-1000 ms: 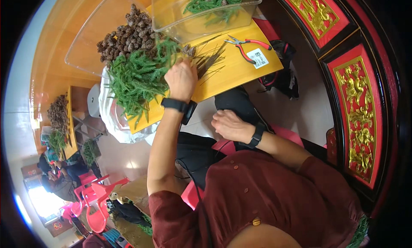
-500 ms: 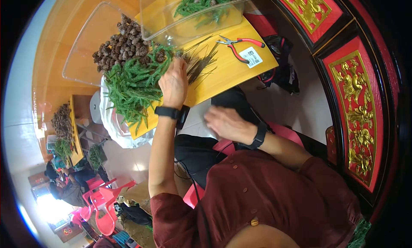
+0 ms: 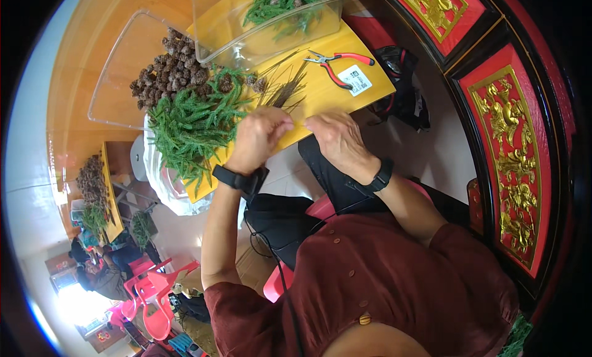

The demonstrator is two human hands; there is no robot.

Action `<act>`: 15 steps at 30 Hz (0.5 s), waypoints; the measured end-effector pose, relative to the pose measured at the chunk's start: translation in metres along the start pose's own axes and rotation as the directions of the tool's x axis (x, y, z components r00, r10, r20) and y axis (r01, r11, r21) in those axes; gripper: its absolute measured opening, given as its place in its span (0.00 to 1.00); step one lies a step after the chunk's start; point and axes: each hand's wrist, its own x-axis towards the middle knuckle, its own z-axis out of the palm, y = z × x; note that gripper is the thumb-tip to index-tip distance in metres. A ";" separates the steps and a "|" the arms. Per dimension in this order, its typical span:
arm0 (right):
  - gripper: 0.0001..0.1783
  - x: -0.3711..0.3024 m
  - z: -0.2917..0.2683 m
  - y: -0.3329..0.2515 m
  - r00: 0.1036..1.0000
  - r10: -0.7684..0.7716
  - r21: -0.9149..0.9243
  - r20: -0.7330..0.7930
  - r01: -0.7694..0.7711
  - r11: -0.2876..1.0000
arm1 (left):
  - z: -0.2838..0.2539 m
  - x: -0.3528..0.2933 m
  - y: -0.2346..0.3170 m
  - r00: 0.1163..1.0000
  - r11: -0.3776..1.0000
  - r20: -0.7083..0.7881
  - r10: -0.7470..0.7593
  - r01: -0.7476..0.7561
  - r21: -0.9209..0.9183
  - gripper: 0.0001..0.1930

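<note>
My left hand (image 3: 258,139) and my right hand (image 3: 338,138) face each other above the table's near edge, a small gap between their fingertips. Each has its fingers drawn into a pinch; whatever they hold, if anything, is too thin to make out. Just beyond them lies a loose bundle of thin dark wires or stems (image 3: 287,93). A couple of pine cones (image 3: 256,83) rest beside it. Left of my left hand spreads a heap of green conifer sprigs (image 3: 194,125). Red-handled pliers (image 3: 336,67) lie open past my right hand, touching a white printed card (image 3: 356,79).
A pile of pine cones (image 3: 169,73) sits in a clear tray lid (image 3: 102,85) on the yellow table (image 3: 364,42). Behind stands a clear plastic bin (image 3: 271,43) with greenery. A dark bag (image 3: 398,88) is right of the table. Pink chairs (image 3: 157,295) and another person (image 3: 108,273) are at far left.
My left hand has drawn back from beside the pine cones and wires toward me. My right hand has risen from above my lap to meet it, its fingers now pinched.
</note>
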 end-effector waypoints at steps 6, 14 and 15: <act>0.09 0.000 -0.005 0.008 0.982 0.186 0.090 -0.032 -0.183 0.979 | 0.009 0.034 -0.044 0.900 0.858 -0.216 -0.380 0.430 0.283 0.10; 0.11 0.002 -0.008 0.007 0.976 0.212 0.097 0.042 -0.216 0.972 | 0.026 0.045 -0.062 0.829 0.717 -0.210 -0.518 0.555 0.422 0.12; 0.11 0.001 -0.007 0.007 0.976 0.212 0.099 0.048 -0.215 0.971 | 0.023 0.041 -0.063 0.826 0.714 -0.209 -0.523 0.559 0.421 0.12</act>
